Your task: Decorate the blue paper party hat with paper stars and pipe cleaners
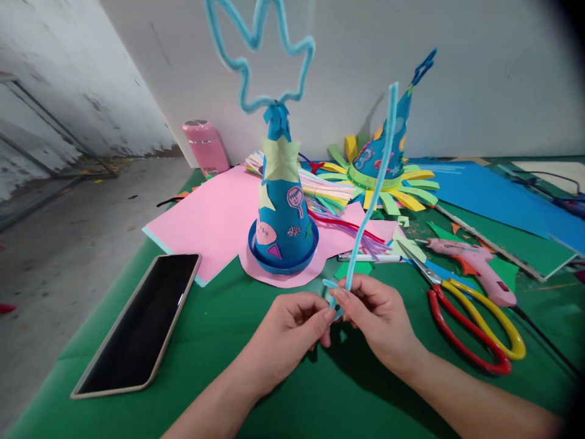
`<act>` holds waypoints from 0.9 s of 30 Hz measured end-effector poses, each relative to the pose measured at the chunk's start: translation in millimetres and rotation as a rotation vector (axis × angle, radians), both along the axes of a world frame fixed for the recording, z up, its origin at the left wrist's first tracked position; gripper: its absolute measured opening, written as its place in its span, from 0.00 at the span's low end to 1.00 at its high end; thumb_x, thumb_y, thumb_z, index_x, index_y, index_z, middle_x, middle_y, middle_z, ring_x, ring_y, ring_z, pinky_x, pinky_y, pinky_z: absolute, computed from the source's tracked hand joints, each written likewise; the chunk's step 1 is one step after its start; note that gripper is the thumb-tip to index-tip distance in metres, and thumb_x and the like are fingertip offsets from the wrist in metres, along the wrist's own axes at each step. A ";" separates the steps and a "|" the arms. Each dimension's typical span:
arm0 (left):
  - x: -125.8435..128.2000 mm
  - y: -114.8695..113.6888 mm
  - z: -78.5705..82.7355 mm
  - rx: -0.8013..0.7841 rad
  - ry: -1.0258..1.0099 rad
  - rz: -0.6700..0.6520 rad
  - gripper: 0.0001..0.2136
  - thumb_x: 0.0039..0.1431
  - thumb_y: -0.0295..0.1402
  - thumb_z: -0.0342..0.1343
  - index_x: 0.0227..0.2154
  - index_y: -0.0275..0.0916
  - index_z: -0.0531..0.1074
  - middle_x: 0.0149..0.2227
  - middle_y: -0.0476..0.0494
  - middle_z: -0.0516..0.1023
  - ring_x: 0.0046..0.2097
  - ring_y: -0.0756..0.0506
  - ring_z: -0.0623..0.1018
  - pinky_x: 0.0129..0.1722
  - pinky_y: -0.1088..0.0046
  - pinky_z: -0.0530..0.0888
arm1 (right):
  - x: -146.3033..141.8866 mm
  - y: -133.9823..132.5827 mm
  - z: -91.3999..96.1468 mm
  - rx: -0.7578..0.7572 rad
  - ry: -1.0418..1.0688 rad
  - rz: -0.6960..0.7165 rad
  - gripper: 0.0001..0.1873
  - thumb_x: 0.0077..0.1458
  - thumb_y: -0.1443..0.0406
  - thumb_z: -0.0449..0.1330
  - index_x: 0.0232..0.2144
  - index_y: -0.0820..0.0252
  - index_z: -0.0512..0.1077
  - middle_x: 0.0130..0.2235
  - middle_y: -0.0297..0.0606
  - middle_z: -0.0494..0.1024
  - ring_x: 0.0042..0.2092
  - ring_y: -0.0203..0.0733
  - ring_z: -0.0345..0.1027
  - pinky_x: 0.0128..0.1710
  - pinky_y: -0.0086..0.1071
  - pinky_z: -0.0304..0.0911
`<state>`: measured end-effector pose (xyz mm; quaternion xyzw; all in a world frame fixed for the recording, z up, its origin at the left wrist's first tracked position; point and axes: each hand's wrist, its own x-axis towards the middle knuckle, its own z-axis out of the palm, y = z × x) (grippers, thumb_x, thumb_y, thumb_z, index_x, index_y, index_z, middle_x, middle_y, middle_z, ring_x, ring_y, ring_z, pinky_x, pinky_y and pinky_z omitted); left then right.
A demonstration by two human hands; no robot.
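Observation:
A light blue pipe cleaner [375, 195] rises from between my hands, its lower end bent back into a small hook. My right hand [377, 317] pinches it near that bend. With thumb and fingers closed, my left hand [292, 326] grips the bent lower end. Just beyond them stands a blue paper cone hat [281, 207] with pale green stars, small drawn stickers and a curled brim. On its tip sits a larger light blue pipe cleaner shape [247, 64], bent into a pointed outline like a crown.
A phone [139, 323] lies left, a pink bottle [206, 148] behind it. Scissors [470, 317] and a pink glue gun [475, 262] lie right, near a pen [370, 258]. Pink paper [205, 213], blue sheets [493, 195] and a second cone hat [381, 146] cover the green table [219, 341].

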<state>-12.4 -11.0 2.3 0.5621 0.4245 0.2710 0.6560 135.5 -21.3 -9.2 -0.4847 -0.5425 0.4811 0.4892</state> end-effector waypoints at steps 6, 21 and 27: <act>1.3 -1.4 -3.2 0.038 0.006 0.078 0.13 0.54 0.37 0.50 0.18 0.36 0.64 0.17 0.52 0.66 0.20 0.54 0.62 0.20 0.79 0.59 | 1.4 1.4 -2.4 -0.024 0.060 0.033 0.09 0.53 0.61 0.55 0.27 0.60 0.69 0.20 0.29 0.67 0.21 0.27 0.59 0.19 0.19 0.56; 2.0 -0.2 -0.2 -0.001 -0.014 0.166 0.13 0.53 0.37 0.51 0.18 0.35 0.65 0.17 0.51 0.67 0.20 0.55 0.62 0.20 0.80 0.58 | 0.0 0.9 0.4 -0.034 0.151 0.032 0.09 0.54 0.62 0.54 0.27 0.60 0.68 0.23 0.29 0.69 0.24 0.26 0.62 0.23 0.18 0.59; 0.4 -0.8 1.4 -0.006 -0.027 0.192 0.11 0.52 0.36 0.52 0.21 0.35 0.67 0.18 0.51 0.68 0.21 0.55 0.63 0.21 0.79 0.59 | 1.8 -0.6 -0.2 -0.029 0.119 0.004 0.09 0.55 0.62 0.53 0.27 0.60 0.68 0.23 0.29 0.70 0.24 0.26 0.61 0.24 0.18 0.59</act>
